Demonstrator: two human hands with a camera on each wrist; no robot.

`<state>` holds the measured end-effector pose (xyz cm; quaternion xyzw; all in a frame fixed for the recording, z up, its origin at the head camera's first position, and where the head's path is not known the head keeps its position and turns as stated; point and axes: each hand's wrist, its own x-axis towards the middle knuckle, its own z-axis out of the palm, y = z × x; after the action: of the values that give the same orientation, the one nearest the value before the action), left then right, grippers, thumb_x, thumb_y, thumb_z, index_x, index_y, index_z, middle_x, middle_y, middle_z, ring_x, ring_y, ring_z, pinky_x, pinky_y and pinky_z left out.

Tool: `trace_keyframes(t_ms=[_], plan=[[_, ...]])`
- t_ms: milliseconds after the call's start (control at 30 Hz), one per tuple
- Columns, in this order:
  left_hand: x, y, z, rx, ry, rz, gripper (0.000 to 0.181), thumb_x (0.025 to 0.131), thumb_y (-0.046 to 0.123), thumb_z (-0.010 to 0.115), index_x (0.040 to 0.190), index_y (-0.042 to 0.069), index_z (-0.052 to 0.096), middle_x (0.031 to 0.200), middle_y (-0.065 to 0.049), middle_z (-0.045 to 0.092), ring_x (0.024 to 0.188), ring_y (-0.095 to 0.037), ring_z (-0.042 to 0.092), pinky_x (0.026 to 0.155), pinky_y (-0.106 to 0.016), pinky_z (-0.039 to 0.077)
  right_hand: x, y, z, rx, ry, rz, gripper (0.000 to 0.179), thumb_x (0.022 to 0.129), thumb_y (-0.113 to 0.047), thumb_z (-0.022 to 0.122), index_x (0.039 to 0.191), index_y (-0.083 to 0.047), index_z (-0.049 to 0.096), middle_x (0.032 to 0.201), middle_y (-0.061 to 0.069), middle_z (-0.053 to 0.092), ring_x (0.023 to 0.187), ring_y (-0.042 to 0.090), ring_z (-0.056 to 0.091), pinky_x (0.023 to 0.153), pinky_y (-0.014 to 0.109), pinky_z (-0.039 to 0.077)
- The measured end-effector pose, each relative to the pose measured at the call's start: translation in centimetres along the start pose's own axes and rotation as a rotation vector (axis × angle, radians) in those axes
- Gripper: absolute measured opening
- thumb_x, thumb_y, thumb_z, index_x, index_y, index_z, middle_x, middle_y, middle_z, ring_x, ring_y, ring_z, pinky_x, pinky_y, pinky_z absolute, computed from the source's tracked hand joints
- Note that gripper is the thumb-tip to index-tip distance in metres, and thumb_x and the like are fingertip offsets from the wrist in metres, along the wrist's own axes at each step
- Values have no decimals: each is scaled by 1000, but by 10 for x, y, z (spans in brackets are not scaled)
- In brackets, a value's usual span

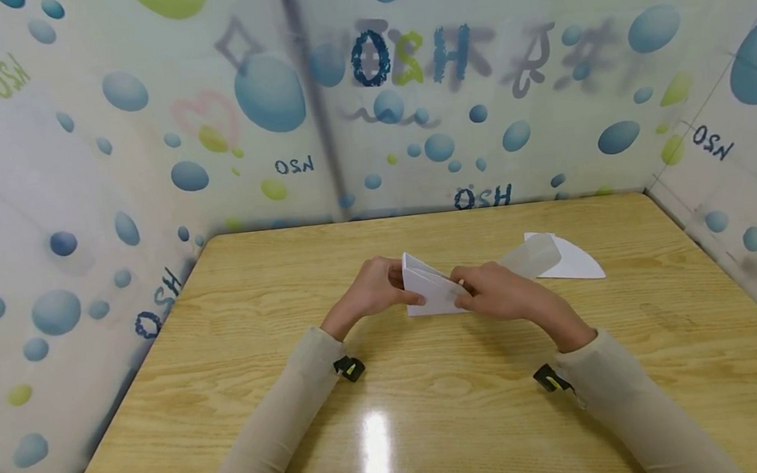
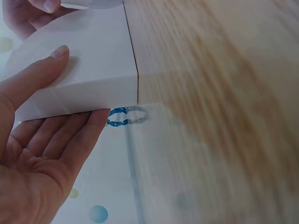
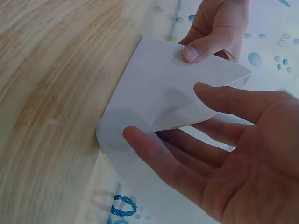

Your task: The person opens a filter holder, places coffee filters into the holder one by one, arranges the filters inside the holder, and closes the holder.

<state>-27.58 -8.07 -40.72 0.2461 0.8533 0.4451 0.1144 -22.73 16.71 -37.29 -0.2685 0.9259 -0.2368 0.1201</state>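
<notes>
A white folded paper box (image 1: pixel 434 295) with a narrow side wall and a slanting top edge stands upright at the middle of the table. At its left end my left hand (image 1: pixel 379 285) grips it, thumb (image 2: pixel 49 67) on the broad face and fingers against the other side. My right hand (image 1: pixel 494 290) holds the right end, some fingers (image 3: pixel 191 147) tucked behind the slanted edge and another digit on the near face. Beyond the right hand extends a translucent sheet (image 1: pixel 532 255), partly hidden by that hand. Its rounded edge overlaps the box in the right wrist view.
A white fan-shaped piece (image 1: pixel 576 260) lies on the wooden table (image 1: pixel 274 276) at the back right, partly covered by the translucent sheet. Printed fabric walls (image 1: pixel 385 153) rise at the back and both sides.
</notes>
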Motion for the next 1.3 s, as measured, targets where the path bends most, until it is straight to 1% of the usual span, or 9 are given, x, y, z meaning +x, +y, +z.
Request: trace_keyframes(t_ms=[100,200,400,633,767,900,1033,1167,1300], plan=[[0,0,0,-1,-1,2,37,81,13,89,115,9,76,105,-7,80,89,-16,77,79,-32,62,-2,-2,-3,19,-12,25,28,102,-15,63,127,-2,63,115,16,75,90,18,70,75,32,57],[-1,0,0,5,-2,1,38,81,13,89,116,8,75,105,-7,80,89,-15,77,79,-32,61,-5,-5,-6,36,-17,36,28,102,-16,63,127,-3,63,118,18,75,97,22,72,80,36,60],[-1,0,-1,29,4,-6,39,81,15,90,116,9,75,105,-7,80,88,-16,77,78,-32,61,-10,-9,-13,27,-2,29,27,103,-17,63,127,-4,63,118,18,75,102,26,73,84,40,61],[-1,-1,-1,22,0,-6,38,80,15,90,115,9,76,105,-7,80,88,-16,77,78,-32,61,-16,-8,-21,28,14,-12,27,104,-17,61,127,-4,62,116,17,76,104,29,74,85,43,60],[-1,0,-1,23,3,2,38,81,14,90,115,9,76,106,-7,80,88,-16,77,78,-32,61,-20,-10,-25,18,43,-34,26,105,-17,61,127,-4,63,114,15,76,103,28,74,85,44,60],[-1,0,0,28,3,5,37,81,14,90,115,10,76,106,-6,80,88,-15,77,78,-32,61,-23,-12,-30,14,114,-62,22,104,-17,61,122,-5,66,110,14,77,99,25,75,82,43,61],[-1,0,0,30,2,3,37,80,15,90,114,10,76,105,-6,80,88,-14,76,78,-31,61,-27,-13,-34,22,222,-104,16,104,-14,62,116,-7,69,101,7,78,89,19,74,76,38,59],[0,0,0,35,3,10,36,80,15,90,113,11,76,105,-5,80,88,-14,76,78,-31,61,-29,-12,-37,34,361,-146,10,102,-10,64,107,-9,72,91,1,78,79,14,73,71,30,58],[0,-1,-1,36,4,11,36,80,15,91,113,11,77,104,-5,80,87,-14,76,78,-31,61,-30,-11,-40,42,505,-178,9,102,-10,64,102,-10,73,85,0,77,72,11,72,64,26,56]])
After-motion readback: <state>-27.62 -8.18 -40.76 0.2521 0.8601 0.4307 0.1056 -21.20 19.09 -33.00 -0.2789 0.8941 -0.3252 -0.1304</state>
